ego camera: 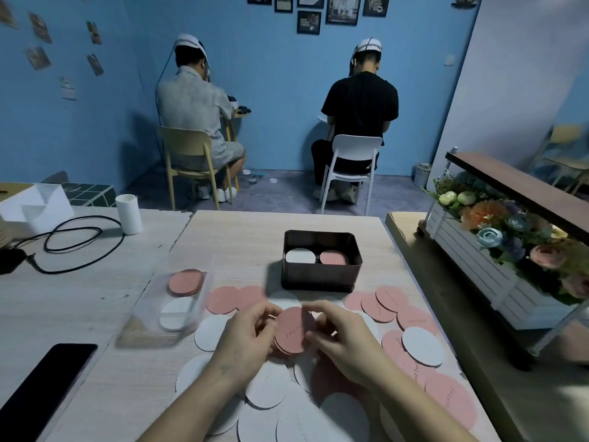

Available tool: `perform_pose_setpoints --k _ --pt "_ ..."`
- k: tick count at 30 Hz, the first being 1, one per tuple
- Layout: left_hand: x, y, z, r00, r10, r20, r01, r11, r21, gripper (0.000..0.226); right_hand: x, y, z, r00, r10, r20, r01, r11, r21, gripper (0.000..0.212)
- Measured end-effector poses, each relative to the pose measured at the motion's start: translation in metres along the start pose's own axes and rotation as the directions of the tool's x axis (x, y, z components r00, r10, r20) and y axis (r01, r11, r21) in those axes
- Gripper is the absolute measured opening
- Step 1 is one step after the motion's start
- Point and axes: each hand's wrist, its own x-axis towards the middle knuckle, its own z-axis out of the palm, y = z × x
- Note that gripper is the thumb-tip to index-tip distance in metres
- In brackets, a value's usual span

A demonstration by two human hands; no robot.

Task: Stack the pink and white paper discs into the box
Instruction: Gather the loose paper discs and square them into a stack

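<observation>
A small stack of pink discs (294, 330) is held above the table between both hands. My left hand (245, 338) grips its left edge and my right hand (342, 338) grips its right edge. Beyond them stands the dark rectangular box (322, 279), open on top, with a white pile (299, 256) on its left side and a pink pile (334, 258) on its right. Many loose pink discs (390, 303) and white discs (422, 346) lie scattered on the table around and under my hands.
A clear plastic tray (145, 323) at the left holds a pink and a white pile. A black phone (47, 381) lies at the near left. A black cable (79, 240), a white cup (129, 213) and a flower crate (497, 260) flank the table. Two people sit facing away.
</observation>
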Motion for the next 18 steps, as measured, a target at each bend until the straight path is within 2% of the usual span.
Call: perform_pose_setpoints --k 5,7,10,12,14,18 --pt "-0.001 0.007 0.000 0.999 0.021 0.043 -0.021 1.000 -0.003 0.025 -0.002 0.002 -0.004 0.998 0.044 -0.041 -0.042 0.998 0.053 0.038" --pt "0.007 -0.002 -0.008 0.997 0.071 -0.007 -0.068 0.974 0.217 0.021 -0.005 0.003 -0.011 0.990 0.124 -0.067 -0.116 0.987 0.110 0.034" --pt "0.012 -0.015 -0.016 0.996 0.091 0.019 -0.084 0.785 0.613 0.022 -0.009 0.008 -0.022 0.974 0.210 -0.090 -0.196 0.970 0.147 0.031" --pt "0.008 -0.016 -0.010 0.996 0.049 0.077 -0.091 0.645 0.758 0.034 -0.011 0.010 -0.025 0.969 0.235 -0.082 -0.223 0.966 0.129 0.030" --pt "0.006 -0.014 -0.002 0.996 0.042 0.075 -0.085 0.572 0.816 0.045 -0.011 0.011 -0.025 0.967 0.240 -0.084 -0.230 0.967 0.106 0.029" --pt "0.023 -0.003 0.009 0.997 0.065 0.046 -0.074 0.546 0.834 0.038 -0.009 0.012 -0.023 0.963 0.247 -0.105 -0.239 0.967 0.082 0.027"
